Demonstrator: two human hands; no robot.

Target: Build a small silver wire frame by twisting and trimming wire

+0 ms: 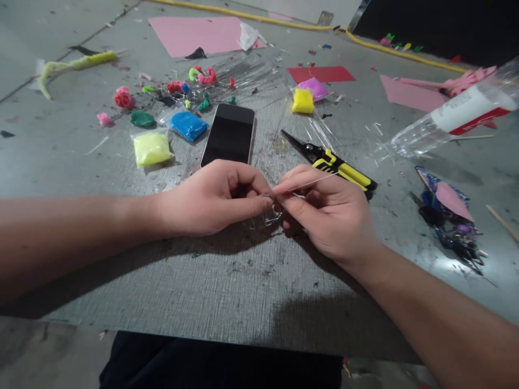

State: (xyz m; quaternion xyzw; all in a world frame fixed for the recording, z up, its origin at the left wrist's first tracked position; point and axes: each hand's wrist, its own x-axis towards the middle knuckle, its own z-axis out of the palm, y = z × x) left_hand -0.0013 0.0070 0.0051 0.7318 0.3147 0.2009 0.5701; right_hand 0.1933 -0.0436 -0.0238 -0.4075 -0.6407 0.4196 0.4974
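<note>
My left hand [227, 197] is closed in a pinch on thin silvery wire [273, 218] bent into small loops. Facing it, my right hand [326, 208] pinches the same wire, and a straight end of it sticks out to the upper right past the fingers. The fingertips of both hands nearly touch above the table. Part of the wire is hidden behind the fingers. Just beyond my left hand lies a dark-screened phone [229, 135]. Pliers with yellow and black handles [330, 162] rest beyond my right hand.
Bags of yellow clay [152, 148] and blue clay [188, 126] lie to the left. Farther back are pink paper [194, 35], red paper [322, 74] and a yellow clay block [303, 101]. At right are a plastic bottle [454, 116] and a dark decorated piece [450, 216].
</note>
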